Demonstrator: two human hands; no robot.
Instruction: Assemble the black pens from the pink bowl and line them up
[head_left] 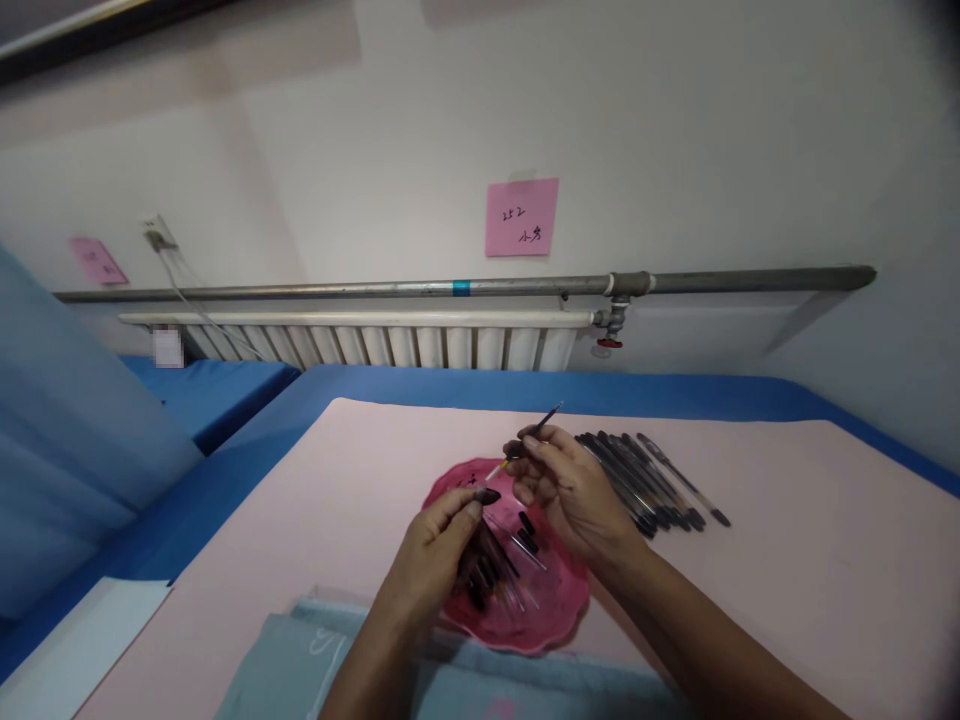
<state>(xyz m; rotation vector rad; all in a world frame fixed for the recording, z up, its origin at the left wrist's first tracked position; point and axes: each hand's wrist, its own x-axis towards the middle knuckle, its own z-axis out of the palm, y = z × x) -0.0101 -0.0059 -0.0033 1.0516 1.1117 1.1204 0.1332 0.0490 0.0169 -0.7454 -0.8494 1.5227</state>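
Over a pink sheet (787, 560), pinching a thin pen part (546, 417) in the nearly closed right hand (574, 490), a dark piece (489, 496) likewise in the left hand (442, 540), above a pink bowl (555, 610); apparently lining up both, calling for steadiness.

Single cam, worn on the person's head, aimed forward and down across the pink sheet (787, 560). Near the work: left hand (435, 545) and right hand (574, 485) sit below frame centre. Wide enough to take in the radiator (431, 348), wall (712, 130) behind, curtain (67, 450) at left edge.
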